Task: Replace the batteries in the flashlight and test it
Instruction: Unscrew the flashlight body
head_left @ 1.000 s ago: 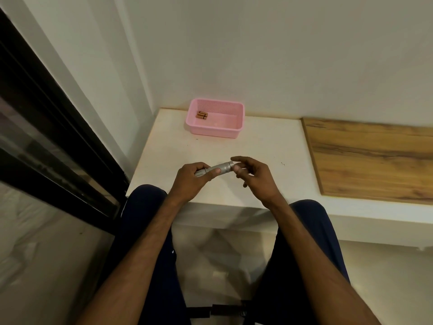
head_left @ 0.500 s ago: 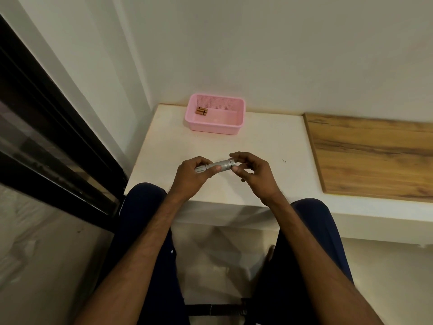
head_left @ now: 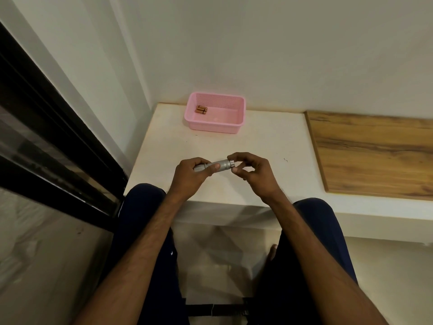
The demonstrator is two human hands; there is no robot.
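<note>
Head view: left hand [head_left: 189,178] grips flashlight [head_left: 219,165] barrel, right hand [head_left: 255,174] pinches end cap [head_left: 232,163] by fingertips, so hold barrel steady, twist cap only.

A wooden board [head_left: 375,156] lies on the white ledge [head_left: 264,141]

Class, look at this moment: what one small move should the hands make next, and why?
Likely twist the end: the left hand grips the silver metal flashlight, the right hand pinches its ringed end, and small copper-coloured batteries lie in the pink plastic basket.
</note>
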